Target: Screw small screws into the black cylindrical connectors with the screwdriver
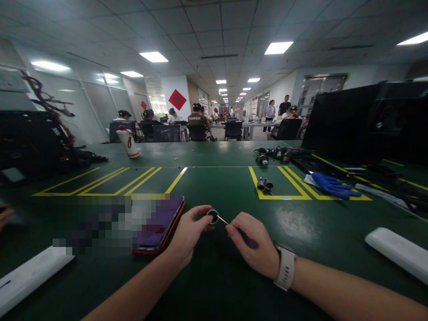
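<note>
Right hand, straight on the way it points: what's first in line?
Likely the round metal part in the left hand; the thin-shafted tool in the right hand points into its opening, though depth is unclear.

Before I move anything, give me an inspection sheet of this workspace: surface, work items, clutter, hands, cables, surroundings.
Surface: green table, marked with yellow lines.
Work items: round part and screwdriver, tip at the part's opening.
Clutter: phone beside the left hand; farther off, cup, blue glove and two metal fittings; a white bar at right. A patch at left is pixelated, contents unreadable.
Hands: left grips the part; right hand holds the screwdriver.
Cables: dark cables at far left; where they lead, cannot tell.
Surroundings: people seated beyond the table; another person's hand at the left edge.
</note>
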### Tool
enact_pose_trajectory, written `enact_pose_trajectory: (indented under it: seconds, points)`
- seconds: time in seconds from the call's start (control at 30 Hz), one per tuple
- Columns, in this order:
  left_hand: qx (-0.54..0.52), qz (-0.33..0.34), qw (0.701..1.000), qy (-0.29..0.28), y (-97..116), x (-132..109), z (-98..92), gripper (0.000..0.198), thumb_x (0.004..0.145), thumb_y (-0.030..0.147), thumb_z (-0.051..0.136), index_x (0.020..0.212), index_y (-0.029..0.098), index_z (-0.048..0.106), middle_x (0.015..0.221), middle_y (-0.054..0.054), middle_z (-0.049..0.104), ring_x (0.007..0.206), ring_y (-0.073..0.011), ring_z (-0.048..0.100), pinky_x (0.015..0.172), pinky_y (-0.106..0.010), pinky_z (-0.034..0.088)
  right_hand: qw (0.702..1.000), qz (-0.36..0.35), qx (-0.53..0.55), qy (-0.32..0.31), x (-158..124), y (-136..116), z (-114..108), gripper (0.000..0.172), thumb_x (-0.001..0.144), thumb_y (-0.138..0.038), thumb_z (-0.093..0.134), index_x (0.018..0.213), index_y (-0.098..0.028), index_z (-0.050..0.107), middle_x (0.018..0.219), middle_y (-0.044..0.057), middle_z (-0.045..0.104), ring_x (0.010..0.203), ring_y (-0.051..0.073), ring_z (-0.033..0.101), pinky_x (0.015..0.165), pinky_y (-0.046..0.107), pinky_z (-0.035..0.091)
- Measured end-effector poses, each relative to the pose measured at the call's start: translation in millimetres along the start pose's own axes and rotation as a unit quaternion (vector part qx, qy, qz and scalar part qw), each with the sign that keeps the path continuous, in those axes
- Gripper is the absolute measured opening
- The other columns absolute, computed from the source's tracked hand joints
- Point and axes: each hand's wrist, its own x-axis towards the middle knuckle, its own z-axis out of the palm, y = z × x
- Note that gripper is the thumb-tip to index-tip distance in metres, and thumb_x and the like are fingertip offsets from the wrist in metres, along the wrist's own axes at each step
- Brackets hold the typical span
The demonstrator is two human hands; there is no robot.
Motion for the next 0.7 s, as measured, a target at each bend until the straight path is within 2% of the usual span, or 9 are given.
enact_pose_trajectory:
  seconds: [0.2,0.43,0.7]
  points:
    - [0.051,0.035,0.998,0.018,6.0,-3.7,2.5,0.023,0.065,0.016,0.068,0.087,0.011,0.066,0.085,-0.009,0.068,0.075,-0.0204,0.064,0.057,-0.027,0.051,0.999,-0.024,-0.016,-0.033,-0.4,-2.3,-1.1,0.017,0.089,-0.021,0.045,0.074,-0.018,0.053,0.068,0.002,0.054,0.063,0.014,0.048,0.058,0.027,0.038]
    - [0.058,0.042,0.997,0.034,6.5,-3.1,3.1,0.024,0.062,0.016,0.069,0.085,0.011,0.067,0.082,-0.009,0.069,0.071,-0.0204,0.065,0.054,-0.026,0.05,0.998,-0.044,-0.027,-0.035,-0.9,-4.6,-3.3,0.018,0.089,-0.021,0.043,0.074,-0.018,0.053,0.067,0.002,0.055,0.062,0.014,0.048,0.057,0.027,0.038]
    - [0.08,0.06,0.995,0.02,2.6,-2.2,1.9,0.024,0.066,0.018,0.067,0.089,0.01,0.065,0.083,-0.009,0.069,0.072,-0.0201,0.065,0.054,-0.026,0.052,0.997,-0.05,-0.041,-0.042,-0.1,-7.2,-2.4,0.019,0.089,-0.02,0.043,0.074,-0.017,0.054,0.067,0.003,0.057,0.063,0.015,0.048,0.058,0.028,0.038]
